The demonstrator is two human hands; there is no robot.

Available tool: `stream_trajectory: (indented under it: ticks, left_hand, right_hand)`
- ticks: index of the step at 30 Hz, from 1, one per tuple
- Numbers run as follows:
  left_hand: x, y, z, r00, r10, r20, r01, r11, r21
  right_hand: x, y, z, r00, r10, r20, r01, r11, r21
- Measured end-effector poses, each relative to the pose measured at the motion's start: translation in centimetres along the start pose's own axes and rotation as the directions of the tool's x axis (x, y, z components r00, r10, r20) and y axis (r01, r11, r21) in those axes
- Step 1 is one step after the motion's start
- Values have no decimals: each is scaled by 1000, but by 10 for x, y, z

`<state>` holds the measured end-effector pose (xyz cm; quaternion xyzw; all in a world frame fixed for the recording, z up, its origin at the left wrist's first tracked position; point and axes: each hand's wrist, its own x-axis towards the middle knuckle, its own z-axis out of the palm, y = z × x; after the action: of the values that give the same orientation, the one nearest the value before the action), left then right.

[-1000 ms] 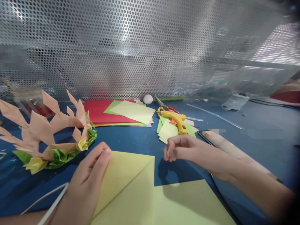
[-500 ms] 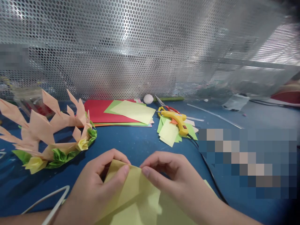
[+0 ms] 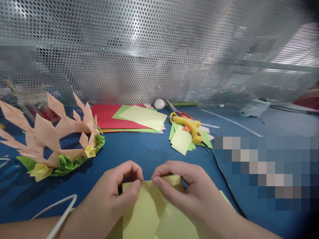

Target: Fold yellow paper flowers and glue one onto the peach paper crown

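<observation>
A sheet of pale yellow paper (image 3: 142, 212) hangs between my two hands at the bottom middle. My left hand (image 3: 119, 186) pinches its top edge between thumb and forefinger. Close beside it, my right hand (image 3: 181, 186) pinches the same edge, the fingertips of both hands a small gap apart. The lower end of the sheet runs out of view. To the left stands a paper crown (image 3: 47, 132) of folded peach points, with green leaves and yellow paper flowers along its front rim.
Behind the hands lie a red paper stack (image 3: 104, 116), a yellow hot glue gun (image 3: 186, 122) on small paper pieces, scissors (image 3: 171, 107) and a white ball (image 3: 159, 104). A black cord (image 3: 224, 179) runs down the right. A perforated metal panel (image 3: 149, 49) closes off the back.
The yellow paper has turned so its top edge lies more level. Both hands have shifted slightly right, with a little sideways drift of the whole view.
</observation>
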<state>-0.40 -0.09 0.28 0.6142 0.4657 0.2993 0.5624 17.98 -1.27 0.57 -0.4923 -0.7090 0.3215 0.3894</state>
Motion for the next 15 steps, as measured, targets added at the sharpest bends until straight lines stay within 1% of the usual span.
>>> stream_trajectory:
  ticks: [2, 5, 8, 12, 15]
  left_hand:
    - [0, -1, -1, 1000, -8, 16, 8, 1000, -5]
    - [-1, -4, -2, 1000, -7, 5, 6, 1000, 12]
    - [0, -5, -2, 1000, 4, -7, -4, 1000, -30]
    - [3, -2, -1, 998, 3, -56, -6, 999, -51]
    - [5, 1, 0, 997, -14, -72, 10, 999, -49]
  right_hand:
    - [2, -1, -3, 999, -21, 35, 22, 999, -31]
    - [3, -1, -8, 997, -34, 66, 38, 998, -47]
    - [4, -2, -13, 998, -21, 54, 25, 997, -68]
    - [9, 0, -26, 998, 59, 14, -57, 994, -96]
    - [14, 3, -34, 993, 114, 40, -111, 991, -78]
